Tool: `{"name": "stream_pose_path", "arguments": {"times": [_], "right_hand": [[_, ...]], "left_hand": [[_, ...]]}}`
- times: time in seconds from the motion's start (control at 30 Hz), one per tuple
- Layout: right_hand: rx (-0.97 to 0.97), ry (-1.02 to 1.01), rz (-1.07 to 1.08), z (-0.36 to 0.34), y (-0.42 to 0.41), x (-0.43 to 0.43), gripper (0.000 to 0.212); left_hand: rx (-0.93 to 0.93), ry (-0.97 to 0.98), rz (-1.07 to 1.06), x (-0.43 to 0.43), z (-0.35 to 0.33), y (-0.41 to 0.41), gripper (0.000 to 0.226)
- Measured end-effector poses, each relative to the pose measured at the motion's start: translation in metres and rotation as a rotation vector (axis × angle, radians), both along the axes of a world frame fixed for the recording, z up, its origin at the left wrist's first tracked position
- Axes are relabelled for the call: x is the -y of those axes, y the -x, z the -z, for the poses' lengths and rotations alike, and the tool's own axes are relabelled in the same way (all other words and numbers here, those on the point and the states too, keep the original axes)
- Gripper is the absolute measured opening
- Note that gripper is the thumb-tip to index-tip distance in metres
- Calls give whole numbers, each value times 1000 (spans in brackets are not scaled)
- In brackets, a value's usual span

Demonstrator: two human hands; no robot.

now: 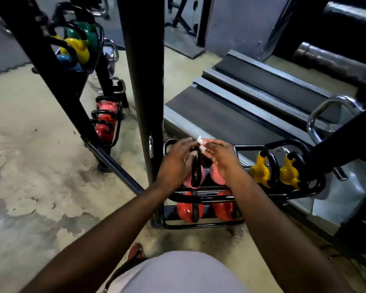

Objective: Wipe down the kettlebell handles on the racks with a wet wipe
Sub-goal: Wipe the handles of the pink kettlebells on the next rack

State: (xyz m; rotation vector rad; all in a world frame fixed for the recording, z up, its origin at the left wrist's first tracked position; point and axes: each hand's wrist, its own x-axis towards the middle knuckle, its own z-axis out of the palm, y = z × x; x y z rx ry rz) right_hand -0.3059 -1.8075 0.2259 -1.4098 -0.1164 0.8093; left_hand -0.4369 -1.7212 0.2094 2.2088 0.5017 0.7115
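Head view, the only one. The wet wipe [201, 143] sits centre frame, held in the air between both hands, just above the black handle [195, 163] of the left pink kettlebell [191, 180] and not on it. The right hand [222, 159] pinches one edge of the wipe with thumb and fingertips. The left hand [175, 163] has its fingers curled up to the other edge and, as far as I can see, pinches it too. It looks like the wipe is being spread or refolded. Both forearms come in from the bottom of the frame and meet over the rack [262, 194], wrists bent slightly inward, palms roughly facing each other. Progress is my guess only: no handle shows any wet sheen, so I can't tell which ones are done. I'd say this is between strokes, with the pink handle next. Probably still to do are the second pink kettlebell [217, 176], the red kettlebells [188, 210] on the lower tier and the yellow kettlebells [260, 170] to the right. More kettlebells [106, 121] sit at left and upper left, past the black post [142, 81]. A treadmill [241, 98] is at upper right.
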Motion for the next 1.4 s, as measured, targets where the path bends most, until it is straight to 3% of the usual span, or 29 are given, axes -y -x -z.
{"name": "stream_pose_path", "arguments": {"times": [0.1, 0.2, 0.3, 0.4, 0.53, 0.67, 0.73, 0.8, 0.87, 0.97, 1.03, 1.07, 1.1, 1.23, 1.3, 1.4], "right_hand": [[53, 29, -126, -8, -8, 2, 8], [273, 147, -323, -1, -5, 12, 11], [575, 201, -435, 6, -2, 21, 12], [639, 306, -432, 4, -16, -5, 7], [741, 445, -423, -1, -32, -28, 16], [1307, 512, -724, -16, -15, -22, 9], [1390, 644, -820, -27, -15, -39, 10], [1362, 775, -878, -31, -25, -58, 12], [1133, 834, -832, -28, -38, -65, 10], [430, 602, -463, -13, -39, -46, 14], [207, 409, -279, -3, -25, -25, 21], [203, 367, -232, -1, -17, -16, 22], [304, 344, -220, 0, -10, -10, 23], [1190, 494, -497, -8, -9, -25, 8], [1358, 668, -746, -13, -13, -48, 10], [1342, 975, -936, -24, -27, -78, 32]], "left_hand": [[10, -306, 95, 14, 19, 24, 35], [-57, -442, 179, 20, 35, 34, 36], [-62, -488, 244, 16, 40, 36, 34], [-63, -542, 241, 10, 38, 34, 32], [-59, -543, 275, 6, 37, 32, 31], [-55, -543, 274, 4, 42, 33, 31], [-54, -541, 260, 5, 43, 33, 32], [-65, -532, 258, 6, 42, 33, 33], [-67, -508, 263, 6, 42, 32, 32], [-55, -467, 271, 5, 45, 32, 32], [-46, -451, 267, 4, 47, 32, 32], [-43, -444, 266, 4, 47, 32, 32], [-41, -440, 268, 3, 46, 32, 32], [-40, -450, 288, 2, 43, 31, 34], [-42, -466, 276, 3, 43, 31, 34], [-41, -481, 251, 6, 42, 32, 37]]}}
